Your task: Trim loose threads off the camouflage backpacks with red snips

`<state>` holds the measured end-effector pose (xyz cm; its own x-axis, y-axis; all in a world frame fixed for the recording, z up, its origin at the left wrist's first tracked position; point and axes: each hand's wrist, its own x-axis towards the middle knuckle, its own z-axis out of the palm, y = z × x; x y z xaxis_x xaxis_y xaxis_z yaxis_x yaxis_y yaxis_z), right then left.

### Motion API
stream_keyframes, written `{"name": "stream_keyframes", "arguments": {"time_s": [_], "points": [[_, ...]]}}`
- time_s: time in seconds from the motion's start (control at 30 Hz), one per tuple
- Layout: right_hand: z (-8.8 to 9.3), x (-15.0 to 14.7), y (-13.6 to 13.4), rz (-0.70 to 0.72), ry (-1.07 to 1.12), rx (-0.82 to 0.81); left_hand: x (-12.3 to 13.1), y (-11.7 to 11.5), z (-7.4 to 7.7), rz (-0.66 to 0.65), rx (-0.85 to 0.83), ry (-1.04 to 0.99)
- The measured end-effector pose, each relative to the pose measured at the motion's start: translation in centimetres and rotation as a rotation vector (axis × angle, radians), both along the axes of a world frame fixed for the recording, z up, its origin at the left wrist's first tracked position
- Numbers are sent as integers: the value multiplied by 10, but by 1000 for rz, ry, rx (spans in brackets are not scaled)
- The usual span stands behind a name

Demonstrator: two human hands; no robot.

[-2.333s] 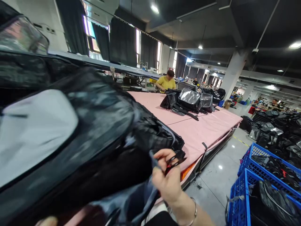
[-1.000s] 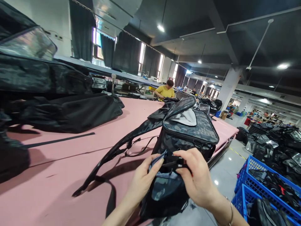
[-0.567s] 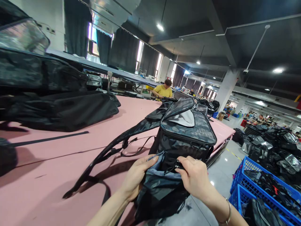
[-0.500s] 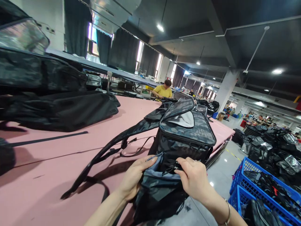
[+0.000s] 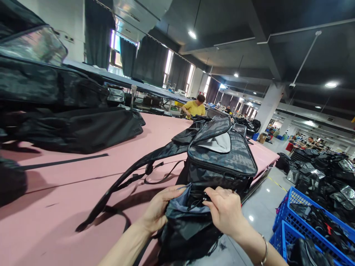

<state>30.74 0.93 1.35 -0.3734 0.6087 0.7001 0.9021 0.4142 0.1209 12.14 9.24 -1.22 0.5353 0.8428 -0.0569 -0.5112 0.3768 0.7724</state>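
A dark camouflage backpack (image 5: 222,162) lies on the pink table (image 5: 55,225), its end towards me. On that end is a pocket (image 5: 191,221) whose mouth gapes and shows a grey-blue lining. My left hand (image 5: 158,207) pinches the left edge of this mouth between thumb and fingers. My right hand (image 5: 226,210) is closed at the pocket's right side, with a small black cord stopper (image 5: 205,196) showing at its fingertips. A thin dark cord runs from it across the opening. One shoulder strap (image 5: 122,181) stretches out over the table to the left.
Several black bags (image 5: 74,129) are piled at the left of the table. Blue crates (image 5: 307,221) with dark items stand on the floor at right, near a heap of dark bags (image 5: 324,173). A person in yellow (image 5: 196,107) works beyond the table.
My right hand has shifted slightly left, over the pocket mouth, with the cord stopper. My left hand keeps its hold on the edge. The whole view has shifted a little.
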Motion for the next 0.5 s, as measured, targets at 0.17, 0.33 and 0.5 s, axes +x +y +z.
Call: {"name": "stream_keyframes", "arguments": {"time_s": [0.17,0.33,0.5], "points": [[-2,2,5,24,23,31,1,0,0,10,4,-9],[-3,2,9,26,9,63,1,-1,-1,25,14,-8],[-4,3,12,58,37,90,1,-2,0,50,31,21]]}}
